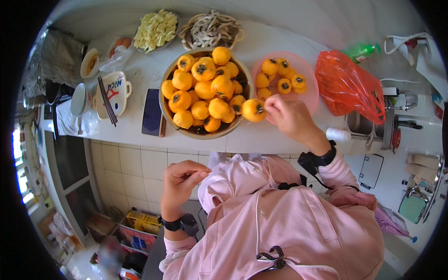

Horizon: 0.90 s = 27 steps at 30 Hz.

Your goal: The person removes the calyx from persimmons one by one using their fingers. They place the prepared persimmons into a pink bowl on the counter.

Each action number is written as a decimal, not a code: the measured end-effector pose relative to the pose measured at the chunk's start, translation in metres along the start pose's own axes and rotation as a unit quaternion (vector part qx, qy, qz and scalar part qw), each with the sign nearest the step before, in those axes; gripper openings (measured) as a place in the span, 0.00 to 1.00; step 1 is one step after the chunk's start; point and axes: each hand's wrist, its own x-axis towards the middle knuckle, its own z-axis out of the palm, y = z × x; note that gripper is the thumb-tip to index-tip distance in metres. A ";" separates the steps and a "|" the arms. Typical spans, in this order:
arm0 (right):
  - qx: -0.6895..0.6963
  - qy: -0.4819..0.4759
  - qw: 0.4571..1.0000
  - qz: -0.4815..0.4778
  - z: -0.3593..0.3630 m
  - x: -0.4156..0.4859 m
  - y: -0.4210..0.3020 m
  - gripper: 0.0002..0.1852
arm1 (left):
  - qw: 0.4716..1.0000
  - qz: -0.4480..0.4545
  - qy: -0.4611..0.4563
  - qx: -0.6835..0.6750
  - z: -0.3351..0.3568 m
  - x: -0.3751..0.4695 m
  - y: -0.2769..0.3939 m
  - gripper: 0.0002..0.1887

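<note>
Between its thumb and fingertips my right hand (292, 117) pinches a persimmon (254, 110) by the stem end, at the gap between a large metal bowl and a pink plastic basin. The metal bowl (207, 136) is heaped with orange persimmons (204, 90). In the pink basin (308, 78) lie several more persimmons (270, 66), mostly towards its left and middle. My left hand (187, 176) is off the counter, in front of my body, with thumb and forefinger close together; whether something thin is between them cannot be told.
Left of the bowl lie a smartphone (152, 112) and a handled dish (120, 99) with chopsticks (107, 101). Behind stand a plate of chopped pale-green vegetable (155, 30) and a basket of torn mushrooms (212, 30). A red plastic bag (344, 84) sits right, beside the sink (359, 124).
</note>
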 end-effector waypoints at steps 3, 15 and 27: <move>-0.076 -0.016 0.994 0.081 -0.031 -0.028 0.040 0.04 | 0.999 0.006 -0.043 0.020 0.033 0.032 -0.009 0.02; -0.128 -0.013 0.988 0.090 -0.003 -0.079 0.145 0.05 | 0.989 -0.109 -0.098 0.015 0.090 0.088 -0.049 0.04; -0.053 -0.025 0.997 0.056 -0.035 -0.046 0.101 0.04 | 0.996 -0.046 -0.069 -0.024 0.080 0.046 -0.024 0.03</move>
